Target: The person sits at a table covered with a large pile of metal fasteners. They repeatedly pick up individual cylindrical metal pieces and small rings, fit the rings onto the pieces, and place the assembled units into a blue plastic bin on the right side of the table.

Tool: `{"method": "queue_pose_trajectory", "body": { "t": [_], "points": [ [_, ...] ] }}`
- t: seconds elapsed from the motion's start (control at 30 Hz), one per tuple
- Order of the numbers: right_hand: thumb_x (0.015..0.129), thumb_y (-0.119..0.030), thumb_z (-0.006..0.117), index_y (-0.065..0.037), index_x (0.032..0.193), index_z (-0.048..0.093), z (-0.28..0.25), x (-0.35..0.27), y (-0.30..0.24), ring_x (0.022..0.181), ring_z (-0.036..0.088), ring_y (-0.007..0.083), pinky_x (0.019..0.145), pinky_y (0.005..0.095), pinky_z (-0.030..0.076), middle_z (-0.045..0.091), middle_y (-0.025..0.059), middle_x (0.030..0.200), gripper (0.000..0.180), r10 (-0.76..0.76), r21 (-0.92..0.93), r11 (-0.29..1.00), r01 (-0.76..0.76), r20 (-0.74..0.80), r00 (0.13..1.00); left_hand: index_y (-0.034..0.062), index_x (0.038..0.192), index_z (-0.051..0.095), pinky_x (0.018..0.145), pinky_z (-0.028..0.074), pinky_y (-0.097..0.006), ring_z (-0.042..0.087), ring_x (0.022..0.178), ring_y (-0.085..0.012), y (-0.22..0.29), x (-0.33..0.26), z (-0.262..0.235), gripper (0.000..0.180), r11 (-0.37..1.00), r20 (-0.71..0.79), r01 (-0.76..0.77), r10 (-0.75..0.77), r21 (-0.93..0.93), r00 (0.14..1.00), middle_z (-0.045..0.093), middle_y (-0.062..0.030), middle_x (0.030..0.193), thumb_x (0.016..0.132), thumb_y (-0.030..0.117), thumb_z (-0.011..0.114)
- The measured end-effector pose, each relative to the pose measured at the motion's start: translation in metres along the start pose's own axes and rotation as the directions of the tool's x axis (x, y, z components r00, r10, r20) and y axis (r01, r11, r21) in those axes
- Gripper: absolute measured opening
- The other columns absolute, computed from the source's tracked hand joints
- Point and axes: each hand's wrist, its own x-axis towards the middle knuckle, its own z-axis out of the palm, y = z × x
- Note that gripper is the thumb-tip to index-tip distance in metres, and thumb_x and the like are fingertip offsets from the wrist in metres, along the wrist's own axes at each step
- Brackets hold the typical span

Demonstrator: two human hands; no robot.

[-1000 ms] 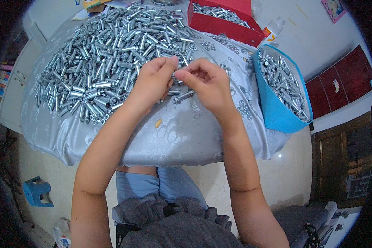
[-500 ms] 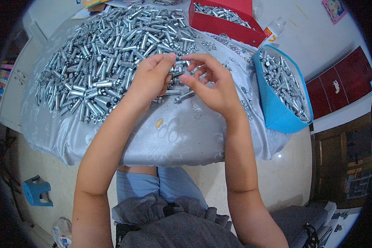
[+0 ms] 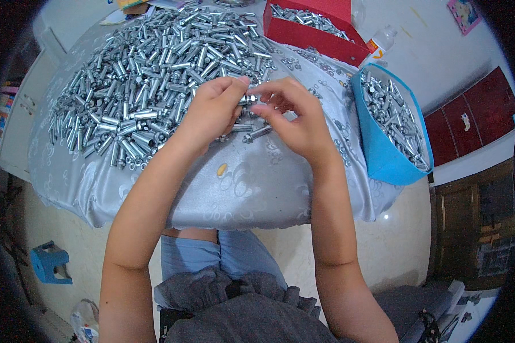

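gripping a metal bolt (image 3: 250, 99) in my closed left hand (image 3: 213, 108), i have its nut end pointing right, toward the parted thumb and forefinger of my right hand (image 3: 299, 114). it's over the desk (image 3: 263, 194), in from the near edge.

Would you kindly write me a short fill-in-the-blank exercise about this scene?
1. The metal bolt is gripped by the person's ____.
2. The open box at the far side is coloured ____.
3. The bin to the right is coloured ____.
4. The stool stands on the ____.

Missing words: left hand; red; blue; floor.
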Motion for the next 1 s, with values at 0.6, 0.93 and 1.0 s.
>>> {"method": "queue_pose_trajectory", "body": {
  "t": [0.6, 0.93, 1.0],
  "points": [
    [0.084, -0.019, 0.052, 0.002, 0.074, 0.055, 0.004, -0.004, 0.004, 0.058, 0.045, 0.0089, 0.052, 0.0241, 0.036, 0.052, 0.004, 0.067, 0.023, 0.192, -0.053, 0.981, -0.186, 0.124, 0.974, 0.004, 0.072, 0.055, 0.044, 0.031, -0.022, 0.039, 0.048, -0.006, -0.011, 0.001, 0.006, 0.031, 0.983, 0.022, -0.132, 0.13, 0.131, 0.991, 0.045, 0.002, 0.055, 0.088, 0.028, 0.044],
    [0.082, -0.031, 0.054, 0.002, 0.067, 0.054, 0.009, -0.002, -0.002, 0.05, 0.043, 0.0173, 0.048, 0.0302, 0.036, 0.045, 0.0107, 0.053, 0.036, 0.117, -0.057, 0.992, -0.112, 0.11, 0.987, 0.004, 0.077, 0.054, 0.043, 0.032, -0.021, 0.04, 0.048, -0.0054, -0.01, 0.0, 0.004, 0.027, 0.992, 0.035, -0.108, 0.106, 0.057, 0.994, 0.046, 0.0017, 0.057, 0.089, 0.025, 0.042],
    [0.082, -0.031, 0.054, 0.001, 0.067, 0.054, 0.004, -0.004, 0.0, 0.05, 0.044, 0.018, 0.048, 0.03, 0.036, 0.045, 0.0104, 0.053, 0.036, 0.255, -0.067, 0.967, -0.247, 0.177, 0.951, 0.0047, 0.078, 0.054, 0.042, 0.031, -0.021, 0.04, 0.047, -0.0056, -0.016, 0.002, 0.009, 0.026, 0.979, 0.008, -0.187, 0.187, 0.075, 0.982, 0.045, 0.0019, 0.056, 0.088, 0.025, 0.042]
  ]
}}
